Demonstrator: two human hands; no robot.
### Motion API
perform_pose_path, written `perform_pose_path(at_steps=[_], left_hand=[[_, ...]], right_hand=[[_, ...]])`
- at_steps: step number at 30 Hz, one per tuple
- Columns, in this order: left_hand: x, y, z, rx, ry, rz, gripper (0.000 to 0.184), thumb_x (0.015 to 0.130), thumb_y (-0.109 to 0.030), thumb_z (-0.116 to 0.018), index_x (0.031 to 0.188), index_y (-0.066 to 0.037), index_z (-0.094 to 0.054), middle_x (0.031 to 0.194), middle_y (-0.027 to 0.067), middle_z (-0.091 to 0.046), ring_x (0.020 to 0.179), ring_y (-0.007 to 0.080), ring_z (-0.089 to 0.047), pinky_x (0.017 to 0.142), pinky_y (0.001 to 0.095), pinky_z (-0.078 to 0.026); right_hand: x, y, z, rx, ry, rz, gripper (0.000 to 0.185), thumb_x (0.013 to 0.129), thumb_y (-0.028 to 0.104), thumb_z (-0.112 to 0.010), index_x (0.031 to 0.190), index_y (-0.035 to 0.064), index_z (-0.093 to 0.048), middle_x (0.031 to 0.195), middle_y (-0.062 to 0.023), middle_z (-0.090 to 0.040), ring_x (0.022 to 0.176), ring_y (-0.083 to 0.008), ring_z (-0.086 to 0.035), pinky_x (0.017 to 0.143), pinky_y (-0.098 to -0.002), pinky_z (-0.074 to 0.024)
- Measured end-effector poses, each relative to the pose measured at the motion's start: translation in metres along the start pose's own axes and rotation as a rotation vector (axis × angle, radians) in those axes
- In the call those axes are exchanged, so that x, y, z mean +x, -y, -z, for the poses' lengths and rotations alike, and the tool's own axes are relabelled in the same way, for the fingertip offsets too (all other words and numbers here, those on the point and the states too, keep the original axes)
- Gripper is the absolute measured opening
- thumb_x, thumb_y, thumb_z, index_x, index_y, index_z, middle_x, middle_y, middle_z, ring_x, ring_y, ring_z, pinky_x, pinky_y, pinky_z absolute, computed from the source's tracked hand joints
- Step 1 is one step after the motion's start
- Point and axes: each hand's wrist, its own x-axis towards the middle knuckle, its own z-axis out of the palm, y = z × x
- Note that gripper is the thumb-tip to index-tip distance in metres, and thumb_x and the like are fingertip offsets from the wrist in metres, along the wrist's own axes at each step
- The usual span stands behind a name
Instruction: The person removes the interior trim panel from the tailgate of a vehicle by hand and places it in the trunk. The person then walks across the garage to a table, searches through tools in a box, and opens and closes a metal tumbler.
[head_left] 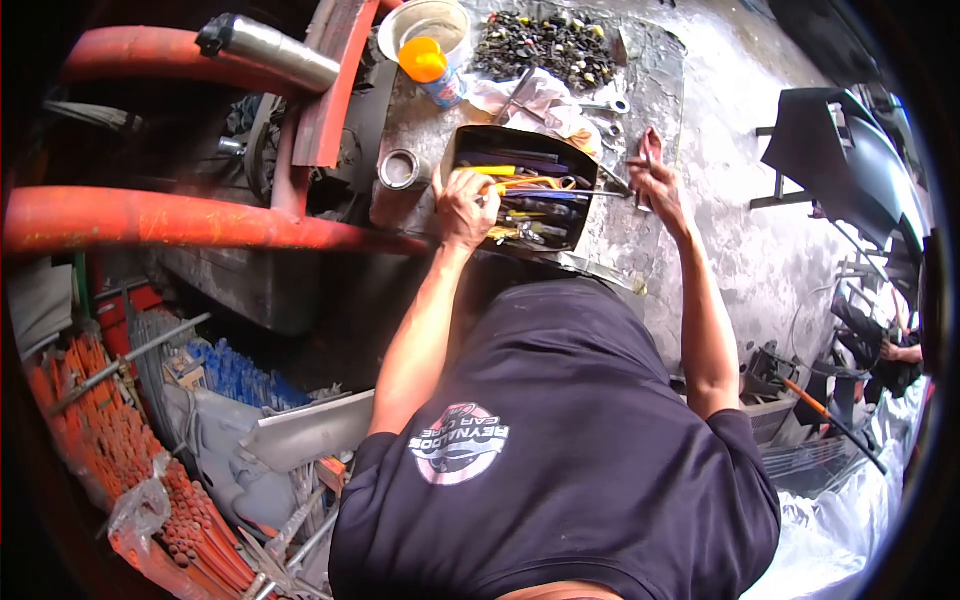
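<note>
A dark open box full of hand tools stands on the worktop. My left hand is over its left side, with fingers closed round the handle end of a long thin tool, seemingly a screwdriver. The tool's metal shaft reaches over the box's right rim toward my right hand. That hand is right of the box, its fingers bent together near the shaft's tip; what they hold is too small to tell. A red-handled item shows just beyond them. Yellow and orange handles lie inside the box.
A round tin stands left of the box. Behind are a spray can with an orange cap, a bucket, a pile of small dark parts and wrenches. Red metal tubes run along the left.
</note>
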Motion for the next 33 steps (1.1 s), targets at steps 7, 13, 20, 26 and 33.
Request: perform_pose_path(at_steps=[7, 13, 20, 26, 33], left_hand=[[0.002, -0.003, 0.002, 0.018, 0.034, 0.014, 0.007, 0.084, -0.017, -0.067, 0.083, -0.011, -0.067, 0.088, 0.0059, -0.067, 0.094, 0.0268, -0.064, 0.117, 0.0610, -0.025], [0.006, -0.007, 0.000, 0.027, 0.060, 0.041, 0.005, 0.083, -0.016, -0.066, 0.082, -0.011, -0.066, 0.086, 0.0049, -0.066, 0.091, 0.0268, -0.064, 0.116, 0.0614, -0.025], [0.009, -0.006, -0.001, 0.045, 0.046, 0.022, 0.003, 0.085, -0.015, -0.065, 0.085, -0.012, -0.067, 0.088, 0.0024, -0.068, 0.090, 0.0237, -0.065, 0.118, 0.0598, -0.021], [0.010, -0.007, -0.003, 0.050, 0.066, 0.043, 0.006, 0.082, -0.015, -0.066, 0.083, -0.010, -0.066, 0.088, 0.0051, -0.068, 0.092, 0.0258, -0.065, 0.117, 0.0613, -0.023], [0.012, -0.008, -0.002, 0.057, 0.067, 0.043, 0.005, 0.082, -0.015, -0.065, 0.083, -0.010, -0.067, 0.089, 0.0043, -0.068, 0.092, 0.0250, -0.065, 0.117, 0.0617, -0.023]], right_hand=[[0.084, -0.011, -0.036, -0.721, 0.113, 0.390, 0.051, 0.087, 0.032, -0.076, 0.130, 0.0066, -0.064, 0.102, -0.0189, -0.073, 0.098, -0.0333, -0.070, 0.086, -0.0422, -0.0536], [0.110, -0.026, -0.041, -0.824, 0.211, 0.478, 0.042, 0.085, 0.024, -0.074, 0.116, -0.0007, -0.061, 0.097, -0.0263, -0.068, 0.091, -0.0431, -0.068, 0.078, -0.0482, -0.0521], [0.107, 0.059, -0.021, -0.552, 0.172, 0.167, 0.024, 0.079, 0.022, -0.067, 0.090, 0.0011, -0.064, 0.069, -0.0156, -0.058, 0.060, -0.0248, -0.057, 0.061, -0.0418, -0.0480], [0.109, 0.098, 0.000, -0.087, 0.051, 0.266, 0.023, 0.086, 0.020, -0.064, 0.098, -0.0001, -0.069, 0.075, -0.0001, -0.061, 0.069, -0.0084, -0.054, 0.064, -0.0274, -0.0453], [0.111, 0.067, -0.020, -0.244, 0.047, 0.159, 0.023, 0.088, 0.022, -0.066, 0.093, -0.0005, -0.063, 0.071, -0.0058, -0.059, 0.066, -0.0129, -0.055, 0.062, -0.0343, -0.0463]])
